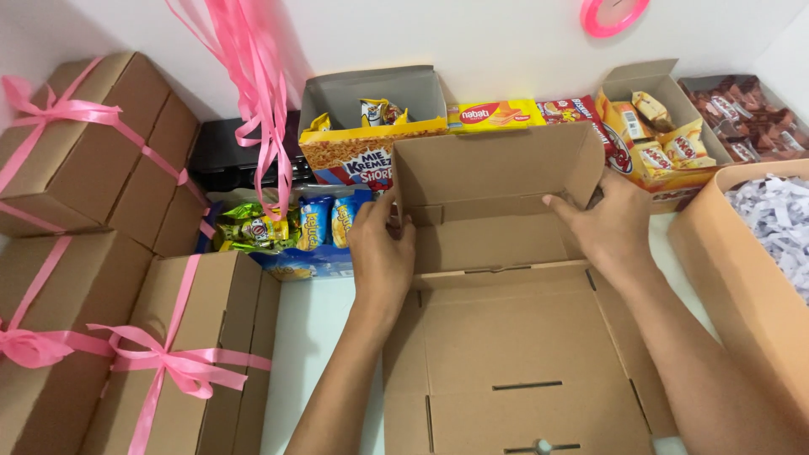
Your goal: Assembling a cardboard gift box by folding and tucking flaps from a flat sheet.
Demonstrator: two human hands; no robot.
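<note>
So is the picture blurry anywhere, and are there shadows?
Head view: mostly sharp and evenly lit; the pink ribbons hanging near the camera look soft. The left hand and right hand cast only faint shadows inside the cardboard box. No strong glare.

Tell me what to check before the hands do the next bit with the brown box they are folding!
1. Both hands on the box: ok. The left hand grips the left side wall and the right hand grips the right one.
2. Back wall of the flat cardboard box standing up: ok.
3. Front flap folded up: not ok, it lies flat.
4. Inside of the box free of stuff: ok, nothing in it.
5. Shredded paper within reach: ok, in the container on the right.
6. Side tabs locked into their slots: cannot tell, the hands hide them.
</note>
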